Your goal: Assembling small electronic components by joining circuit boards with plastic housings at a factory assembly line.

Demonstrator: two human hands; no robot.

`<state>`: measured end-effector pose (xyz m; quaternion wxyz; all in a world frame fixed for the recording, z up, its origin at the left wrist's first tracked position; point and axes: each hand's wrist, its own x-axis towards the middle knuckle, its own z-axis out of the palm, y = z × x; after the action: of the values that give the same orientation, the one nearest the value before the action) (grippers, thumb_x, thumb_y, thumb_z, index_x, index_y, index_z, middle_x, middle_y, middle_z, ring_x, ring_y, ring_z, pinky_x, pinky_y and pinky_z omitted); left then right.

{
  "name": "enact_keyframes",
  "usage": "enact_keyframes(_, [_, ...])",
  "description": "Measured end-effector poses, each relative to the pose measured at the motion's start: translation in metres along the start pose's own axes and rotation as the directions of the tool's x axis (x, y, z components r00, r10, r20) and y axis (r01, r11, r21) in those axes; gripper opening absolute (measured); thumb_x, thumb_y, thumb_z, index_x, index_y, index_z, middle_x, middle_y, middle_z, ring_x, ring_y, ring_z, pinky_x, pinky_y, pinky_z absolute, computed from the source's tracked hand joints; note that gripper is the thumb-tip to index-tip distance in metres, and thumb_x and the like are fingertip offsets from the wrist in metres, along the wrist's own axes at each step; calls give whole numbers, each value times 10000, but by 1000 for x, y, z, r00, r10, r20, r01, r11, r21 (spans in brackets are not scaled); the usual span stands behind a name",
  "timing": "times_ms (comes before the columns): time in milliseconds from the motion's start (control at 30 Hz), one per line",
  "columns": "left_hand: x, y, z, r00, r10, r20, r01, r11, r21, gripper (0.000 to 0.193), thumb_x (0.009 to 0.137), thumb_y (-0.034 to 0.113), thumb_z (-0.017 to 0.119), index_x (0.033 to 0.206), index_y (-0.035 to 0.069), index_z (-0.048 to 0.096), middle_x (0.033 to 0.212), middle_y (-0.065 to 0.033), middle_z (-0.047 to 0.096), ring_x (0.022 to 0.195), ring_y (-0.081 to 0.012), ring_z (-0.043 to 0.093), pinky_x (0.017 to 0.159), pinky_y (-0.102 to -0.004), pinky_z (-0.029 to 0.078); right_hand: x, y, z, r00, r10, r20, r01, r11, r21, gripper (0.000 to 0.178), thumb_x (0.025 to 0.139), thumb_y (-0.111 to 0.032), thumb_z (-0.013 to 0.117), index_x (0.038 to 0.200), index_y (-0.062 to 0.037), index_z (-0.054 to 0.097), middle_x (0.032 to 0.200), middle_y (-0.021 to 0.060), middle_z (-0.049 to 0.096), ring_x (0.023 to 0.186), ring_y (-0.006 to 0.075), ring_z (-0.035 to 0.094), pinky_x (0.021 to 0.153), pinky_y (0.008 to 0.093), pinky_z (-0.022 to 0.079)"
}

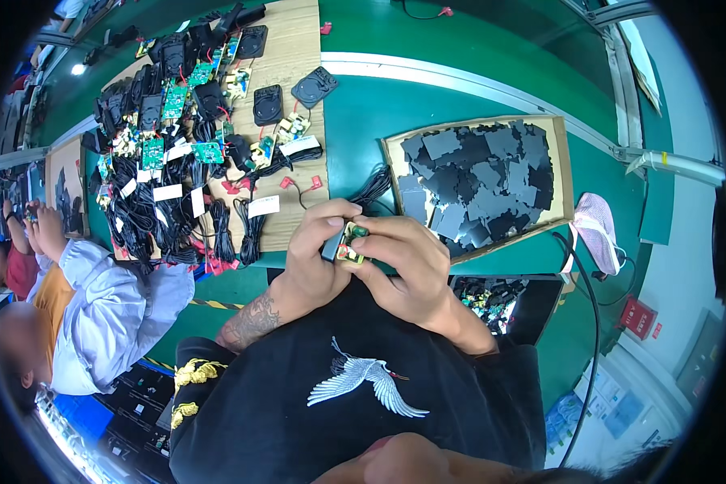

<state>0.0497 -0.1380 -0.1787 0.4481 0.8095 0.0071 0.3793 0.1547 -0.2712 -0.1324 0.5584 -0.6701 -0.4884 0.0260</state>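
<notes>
My left hand [315, 250] and my right hand [407, 262] meet in front of my chest, fingers closed round a small circuit board [348, 248] with yellow and green parts. A dark, flat-sided piece [331, 247] lies against the board on the left-hand side; I cannot make out if it is a sheet or a casing. Fingers cover much of both. Just beyond my hands, a coiled black cable [371, 187] lies on the green table beside the carton tray [567, 173] of dark grey cut sheets [480, 181].
At left, a cardboard sheet [294, 32] bears heaped black cables [157, 218], green circuit boards [175, 101] and black plastic housings [268, 105]. A pink mesh cap [594, 219] lies at right near a hanging black cable [597, 323]. A co-worker [109, 282] sits at left.
</notes>
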Motion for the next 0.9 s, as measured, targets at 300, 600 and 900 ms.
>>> enact_keyframes(300, [-3, 1, -7, 998, 8, 62, -10, 999, 37, 623, 791, -30, 811, 1265, 52, 416, 1152, -232, 672, 956, -375, 717, 786, -398, 596, -3, -5, -2, 999, 41, 6, -41, 999, 5, 341, 721, -34, 870, 1038, -41, 745, 1098, 135, 742, 894, 304, 745, 746, 374, 609])
enact_keyframes(600, [4, 11, -21, 979, -125, 159, 118, 992, 51, 507, 686, -53, 796, 1132, 16, 565, 1116, -167, 673, 894, -373, 700, 722, -430, 570, -5, -6, -2, 1000, 9, 17, -8, 999, -46, 374, 725, -37, 880, 1077, -45, 753, 1075, 148, 746, 904, 295, 752, 751, 370, 613])
enact_keyframes(900, [-7, 0, -14, 988, -105, 114, 107, 994, -17, 422, 709, -25, 811, 1067, 7, 590, 1107, -164, 672, 887, -360, 711, 720, -409, 574, 2, -14, -3, 998, -13, 61, 17, 998, -68, 324, 742, -50, 874, 1045, -27, 765, 1052, 144, 739, 881, 302, 752, 747, 365, 608])
